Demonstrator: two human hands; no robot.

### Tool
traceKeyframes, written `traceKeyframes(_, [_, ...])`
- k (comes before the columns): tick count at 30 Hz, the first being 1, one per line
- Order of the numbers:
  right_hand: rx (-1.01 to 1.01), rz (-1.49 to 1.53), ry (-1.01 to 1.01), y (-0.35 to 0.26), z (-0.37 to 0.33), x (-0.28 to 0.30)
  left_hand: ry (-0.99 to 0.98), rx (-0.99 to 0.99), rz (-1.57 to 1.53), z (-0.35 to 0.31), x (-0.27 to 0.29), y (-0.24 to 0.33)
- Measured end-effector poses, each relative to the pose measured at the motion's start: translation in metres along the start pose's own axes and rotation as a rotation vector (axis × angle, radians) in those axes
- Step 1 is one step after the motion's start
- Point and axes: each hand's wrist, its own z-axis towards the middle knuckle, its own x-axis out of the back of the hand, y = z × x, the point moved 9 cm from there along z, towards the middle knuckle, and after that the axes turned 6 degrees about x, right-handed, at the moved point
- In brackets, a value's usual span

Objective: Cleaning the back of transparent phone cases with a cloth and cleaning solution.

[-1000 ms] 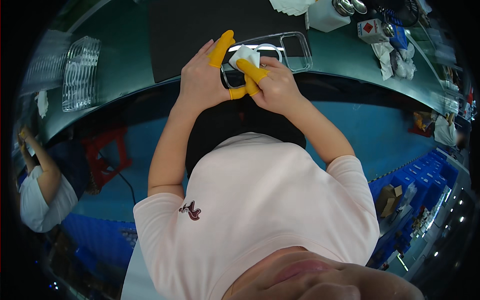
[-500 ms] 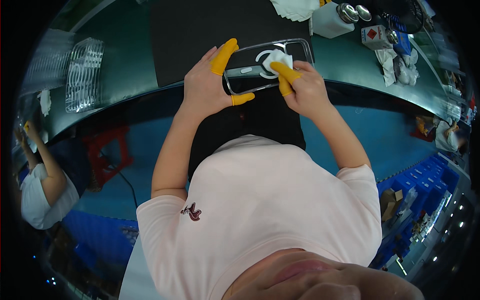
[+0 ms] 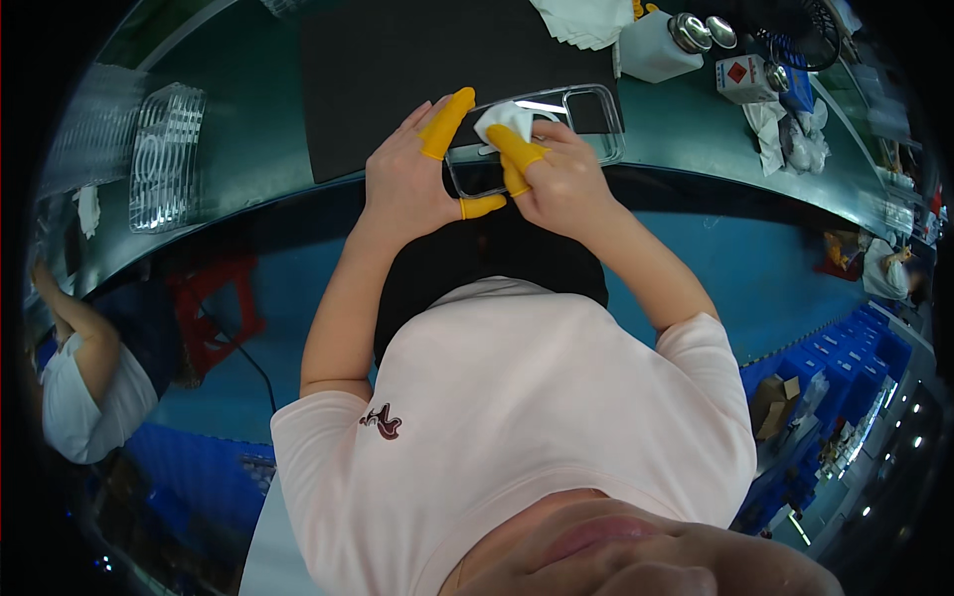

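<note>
A clear phone case (image 3: 612, 119) is held up at the near edge of the bench. My left hand (image 3: 412, 174) grips its left end between thumb and fingers, with yellow finger cots on the thumb and a finger. My right hand (image 3: 561, 179), also wearing yellow finger cots, pinches a folded white cloth (image 3: 504, 117) against the case's inner face. The case's right end, with its large camera opening, shows past my right hand. Cloth and fingers cover much of the white ring on the case.
A black mat (image 3: 397, 60) lies on the green bench. Stacked clear cases (image 3: 167, 159) stand at left. White cloths (image 3: 586, 20), a white pump bottle (image 3: 658, 48) and a smaller bottle (image 3: 743, 79) are at far right. Another person (image 3: 94, 387) works at left beside a red stool (image 3: 214, 308).
My right hand and the cloth have slid left along the case, from the ring's area toward my left hand. My left hand keeps its hold on the case.
</note>
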Motion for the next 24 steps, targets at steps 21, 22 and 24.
traceKeyframes(21, [-0.123, -0.003, -0.06, 0.008, -0.004, 0.001, -0.004, -0.029, 0.032, -0.002, -0.003, -0.001])
traceKeyframes(22, [-0.092, -0.008, -0.047, 0.006, -0.002, 0.0, -0.015, -0.023, 0.024, -0.002, -0.003, -0.002])
traceKeyframes(24, [-0.129, -0.021, -0.039, 0.011, -0.01, 0.011, -0.024, -0.015, 0.018, -0.002, -0.004, -0.004])
